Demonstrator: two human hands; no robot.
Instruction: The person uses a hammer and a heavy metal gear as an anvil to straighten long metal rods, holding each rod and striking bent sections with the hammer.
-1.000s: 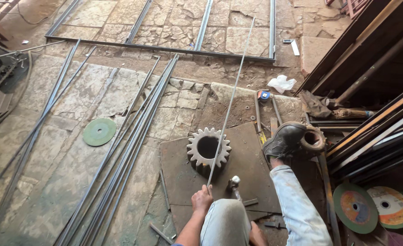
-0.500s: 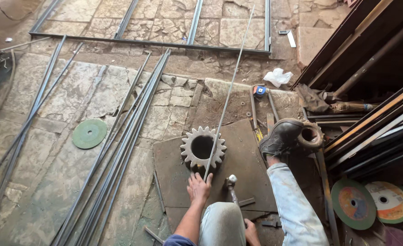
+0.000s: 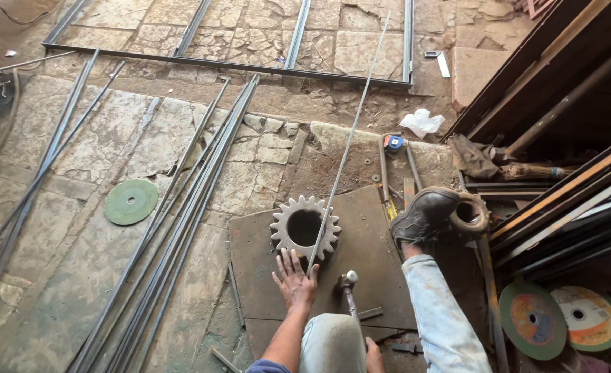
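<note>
A flat green round disc (image 3: 131,202) lies on the stone floor (image 3: 78,145) far to the left. A big grey metal gear wheel (image 3: 305,228) sits on a brown steel plate (image 3: 367,242). The left hand (image 3: 294,282) is open, fingers spread flat on the plate, just below the gear, touching a long thin metal rod (image 3: 347,148). The right hand (image 3: 373,356) grips a hammer (image 3: 347,282) handle. A black boot (image 3: 424,217) rests further right.
</note>
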